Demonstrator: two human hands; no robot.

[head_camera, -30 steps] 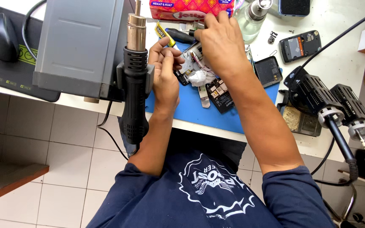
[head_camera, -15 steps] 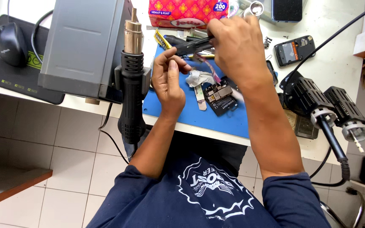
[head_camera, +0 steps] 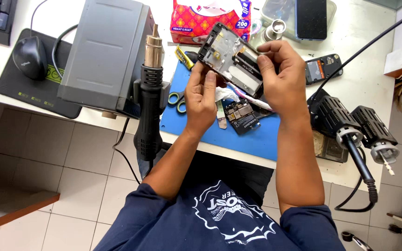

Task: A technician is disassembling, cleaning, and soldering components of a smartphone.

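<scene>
both hands hold the opened black phone frame (head_camera: 231, 58) up above the blue work mat (head_camera: 210, 132): the left hand (head_camera: 202, 100) clamps its lower edge, the right hand (head_camera: 282, 76) pinches its upper end. the disassembly looks well along, with the small dark circuit board (head_camera: 242, 117) already out and lying on the mat on the white surface (head_camera: 364, 51); the frame itself seems still being stripped.
</scene>
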